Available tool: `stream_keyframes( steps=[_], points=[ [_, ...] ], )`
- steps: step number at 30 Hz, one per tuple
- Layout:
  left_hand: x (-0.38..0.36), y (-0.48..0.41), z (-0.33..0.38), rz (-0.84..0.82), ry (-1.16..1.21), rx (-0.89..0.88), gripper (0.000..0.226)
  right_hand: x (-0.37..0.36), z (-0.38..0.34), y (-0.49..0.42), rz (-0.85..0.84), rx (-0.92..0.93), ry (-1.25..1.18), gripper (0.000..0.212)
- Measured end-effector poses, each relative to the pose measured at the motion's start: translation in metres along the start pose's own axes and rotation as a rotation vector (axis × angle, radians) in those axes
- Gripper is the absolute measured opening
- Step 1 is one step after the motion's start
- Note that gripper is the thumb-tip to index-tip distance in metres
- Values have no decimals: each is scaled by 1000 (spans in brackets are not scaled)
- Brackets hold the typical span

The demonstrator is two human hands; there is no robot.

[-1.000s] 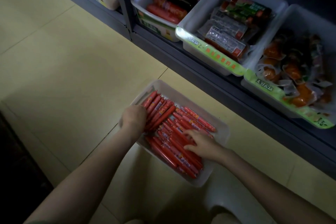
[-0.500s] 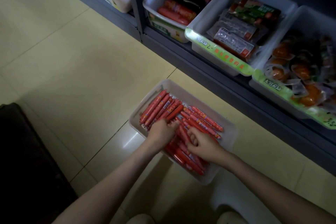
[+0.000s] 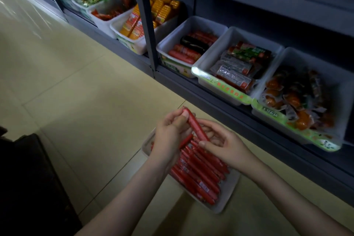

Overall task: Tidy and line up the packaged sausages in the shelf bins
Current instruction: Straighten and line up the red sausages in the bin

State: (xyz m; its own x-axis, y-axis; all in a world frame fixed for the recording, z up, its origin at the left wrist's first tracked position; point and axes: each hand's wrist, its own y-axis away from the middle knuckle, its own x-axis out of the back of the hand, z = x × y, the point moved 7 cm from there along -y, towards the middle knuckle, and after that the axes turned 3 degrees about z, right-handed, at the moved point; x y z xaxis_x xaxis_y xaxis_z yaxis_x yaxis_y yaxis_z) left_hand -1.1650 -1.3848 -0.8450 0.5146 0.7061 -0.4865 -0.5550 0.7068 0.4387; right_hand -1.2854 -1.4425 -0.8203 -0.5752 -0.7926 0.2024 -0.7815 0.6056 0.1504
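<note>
1. head view: two bare arms reach down over a white bin [image 3: 229,191] that sits on the tiled floor [image 3: 95,92], just in front of the bottom shelf [image 3: 229,110].
2. the left hand [image 3: 168,136] has its grip pinching the upper end of one thin red sausage [image 3: 195,125] between thumb and fingers.
3. the right hand [image 3: 226,147] has its grip pinching the lower end of the same sausage, thumb on top.
4. that sausage is tilted and held up above the bin, apart from the others.
5. the packed sausages [image 3: 203,176] lie in the bin mostly side by side along its length, their near end hidden under the hands.
6. on the shelf a bin of thick sausages [image 3: 182,55] stands beside a bin of flat packets [image 3: 235,74], then a bin of orange snacks [image 3: 293,101].
</note>
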Motion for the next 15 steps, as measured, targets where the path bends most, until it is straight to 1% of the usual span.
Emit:
stream_keyframes(
  steps=[3,5,8,9,12,15],
  points=[
    [-6,6,10,-3,55,-10,16,4,-12,4,-16,-12,-6,49],
    [-6,10,18,28,94,-28,10,7,-12,5,-33,-51,-41,43],
    [0,11,32,83,148,-65,8,8,-9,8,-100,-119,-196,35],
    [2,10,36,95,162,-87,9,10,-8,8,-100,-133,-252,34],
    [7,10,44,145,194,-126,12,17,-7,7,-25,-150,-366,33],
    [7,13,39,142,196,-74,14,26,-9,4,100,-101,-321,22]
  ],
)
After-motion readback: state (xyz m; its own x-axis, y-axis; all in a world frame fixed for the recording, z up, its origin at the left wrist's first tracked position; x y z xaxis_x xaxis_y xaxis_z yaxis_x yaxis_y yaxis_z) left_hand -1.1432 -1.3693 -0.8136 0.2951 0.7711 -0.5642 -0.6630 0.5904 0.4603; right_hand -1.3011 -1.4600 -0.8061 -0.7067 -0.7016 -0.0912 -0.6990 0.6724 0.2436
